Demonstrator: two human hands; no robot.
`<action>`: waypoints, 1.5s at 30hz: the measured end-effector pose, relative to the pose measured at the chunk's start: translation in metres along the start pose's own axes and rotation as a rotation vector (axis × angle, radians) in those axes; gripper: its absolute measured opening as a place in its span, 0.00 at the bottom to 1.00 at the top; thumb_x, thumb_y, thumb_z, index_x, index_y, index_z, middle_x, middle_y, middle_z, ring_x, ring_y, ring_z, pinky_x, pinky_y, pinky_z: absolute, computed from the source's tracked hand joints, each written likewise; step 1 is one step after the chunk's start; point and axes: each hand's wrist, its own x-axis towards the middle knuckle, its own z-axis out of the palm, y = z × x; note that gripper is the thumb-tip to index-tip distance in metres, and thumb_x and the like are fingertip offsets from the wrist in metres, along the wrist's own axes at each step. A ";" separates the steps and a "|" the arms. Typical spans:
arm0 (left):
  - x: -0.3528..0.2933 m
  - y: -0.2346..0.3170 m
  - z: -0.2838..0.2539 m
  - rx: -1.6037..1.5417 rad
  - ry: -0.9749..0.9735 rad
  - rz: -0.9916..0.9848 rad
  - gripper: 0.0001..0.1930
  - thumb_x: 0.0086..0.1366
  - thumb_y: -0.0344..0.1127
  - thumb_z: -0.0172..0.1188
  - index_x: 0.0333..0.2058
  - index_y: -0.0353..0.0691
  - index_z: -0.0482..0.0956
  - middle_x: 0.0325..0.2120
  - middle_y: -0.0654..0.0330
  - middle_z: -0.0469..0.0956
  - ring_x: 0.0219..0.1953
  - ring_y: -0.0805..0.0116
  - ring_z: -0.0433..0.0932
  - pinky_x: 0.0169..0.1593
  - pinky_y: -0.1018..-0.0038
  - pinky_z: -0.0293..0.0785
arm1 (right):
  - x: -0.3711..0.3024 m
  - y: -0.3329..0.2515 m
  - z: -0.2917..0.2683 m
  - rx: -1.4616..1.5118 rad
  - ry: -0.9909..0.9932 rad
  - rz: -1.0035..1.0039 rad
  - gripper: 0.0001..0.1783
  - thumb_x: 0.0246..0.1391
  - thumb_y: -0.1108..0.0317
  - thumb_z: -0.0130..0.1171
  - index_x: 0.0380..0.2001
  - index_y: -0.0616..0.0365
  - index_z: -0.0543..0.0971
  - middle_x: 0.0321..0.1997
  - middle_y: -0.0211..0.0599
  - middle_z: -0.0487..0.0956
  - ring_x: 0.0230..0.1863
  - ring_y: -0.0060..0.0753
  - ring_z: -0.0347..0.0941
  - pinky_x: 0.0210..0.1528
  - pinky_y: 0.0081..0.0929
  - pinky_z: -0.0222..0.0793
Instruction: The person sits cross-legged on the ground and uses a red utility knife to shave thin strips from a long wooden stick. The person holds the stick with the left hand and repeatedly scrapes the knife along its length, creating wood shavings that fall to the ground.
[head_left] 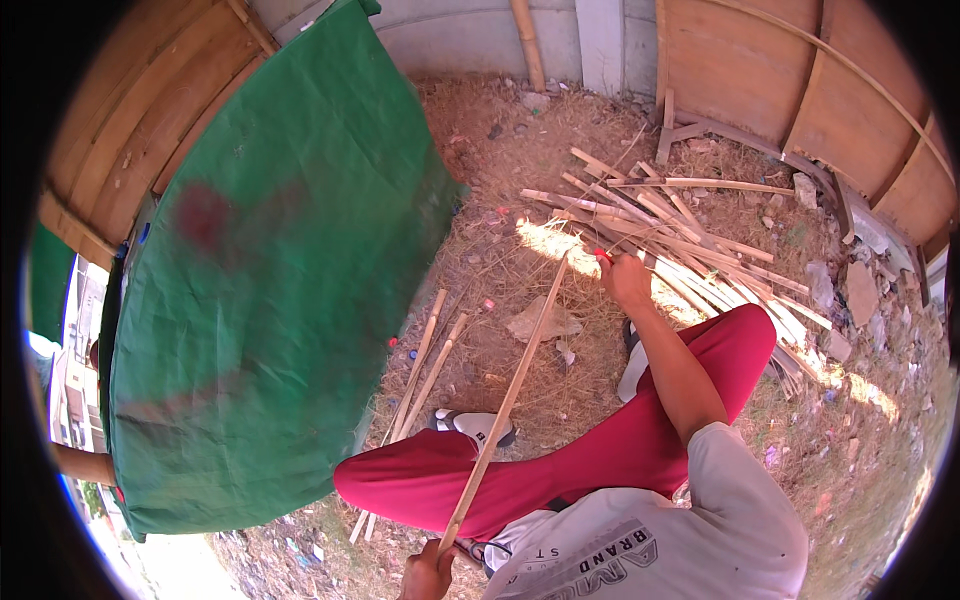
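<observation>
My left hand point(427, 572), low in the head view, is closed around the near end of a long bamboo strip point(510, 400). The strip slants up and away across my lap, its far end above the ground. Beside that far end, my right hand point(626, 279) is closed on a small red-handled tool point(601, 254). Fingers cover most of the tool, and I cannot make out a blade. Just past my right hand lies a loose pile of split bamboo strips point(690, 230) on the ground.
A green tarpaulin point(280, 260) hangs at the left. A few more bamboo strips point(430, 375) lie between it and my left foot. Wooden panels point(740, 70) and a grey wall point(480, 48) stand behind. Stones and litter dot the dry-grass ground point(480, 150).
</observation>
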 end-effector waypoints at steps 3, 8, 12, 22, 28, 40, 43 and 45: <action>-0.007 0.019 -0.026 -0.060 0.015 -0.123 0.15 0.76 0.44 0.51 0.43 0.38 0.80 0.33 0.41 0.80 0.38 0.39 0.81 0.36 0.51 0.74 | -0.005 -0.018 -0.024 0.015 0.011 0.055 0.29 0.63 0.43 0.58 0.36 0.63 0.87 0.33 0.56 0.84 0.39 0.59 0.84 0.42 0.51 0.79; 0.030 0.038 -0.027 -0.471 -0.046 -0.162 0.15 0.74 0.41 0.59 0.47 0.34 0.71 0.23 0.53 0.84 0.21 0.58 0.85 0.24 0.61 0.78 | -0.049 -0.045 -0.030 0.005 -0.007 -0.328 0.22 0.63 0.47 0.60 0.38 0.56 0.87 0.27 0.52 0.83 0.31 0.58 0.82 0.35 0.49 0.78; 0.076 0.039 -0.015 -0.743 -0.196 -0.281 0.18 0.74 0.43 0.60 0.51 0.34 0.70 0.26 0.53 0.84 0.24 0.66 0.84 0.27 0.67 0.77 | -0.078 -0.061 -0.049 0.137 0.066 -0.470 0.19 0.65 0.52 0.61 0.38 0.59 0.86 0.23 0.52 0.81 0.25 0.56 0.79 0.31 0.46 0.75; 0.165 0.092 0.000 -0.378 0.074 -0.059 0.15 0.72 0.45 0.61 0.44 0.37 0.78 0.30 0.44 0.83 0.37 0.42 0.83 0.42 0.53 0.76 | -0.166 -0.081 -0.040 0.444 -0.333 -0.746 0.20 0.67 0.53 0.57 0.41 0.59 0.86 0.25 0.50 0.81 0.25 0.54 0.79 0.28 0.45 0.73; 0.174 0.100 0.012 -0.215 0.205 -0.135 0.16 0.72 0.46 0.59 0.42 0.37 0.76 0.32 0.42 0.83 0.39 0.34 0.81 0.43 0.44 0.74 | -0.177 -0.084 -0.029 0.390 -0.384 -0.861 0.21 0.66 0.52 0.59 0.40 0.61 0.86 0.28 0.48 0.83 0.25 0.50 0.80 0.28 0.43 0.75; 0.181 0.109 0.006 -0.305 0.185 -0.042 0.19 0.73 0.47 0.59 0.38 0.31 0.75 0.31 0.38 0.82 0.38 0.31 0.80 0.40 0.45 0.74 | -0.197 -0.089 -0.033 0.382 -0.325 -0.945 0.21 0.63 0.49 0.62 0.39 0.58 0.87 0.25 0.44 0.82 0.23 0.47 0.80 0.23 0.42 0.74; 0.178 0.103 -0.001 -0.299 0.124 -0.023 0.20 0.73 0.47 0.59 0.38 0.30 0.76 0.31 0.36 0.81 0.39 0.30 0.80 0.41 0.45 0.74 | -0.200 -0.091 -0.033 0.336 -0.274 -0.946 0.21 0.63 0.47 0.61 0.39 0.55 0.87 0.25 0.43 0.82 0.22 0.48 0.80 0.23 0.43 0.74; 0.174 0.098 -0.004 -0.282 0.068 -0.053 0.21 0.73 0.48 0.59 0.39 0.30 0.76 0.31 0.35 0.81 0.40 0.30 0.80 0.42 0.45 0.74 | -0.204 -0.094 -0.032 0.306 -0.241 -0.918 0.21 0.63 0.46 0.59 0.42 0.51 0.88 0.25 0.43 0.83 0.22 0.50 0.80 0.26 0.45 0.76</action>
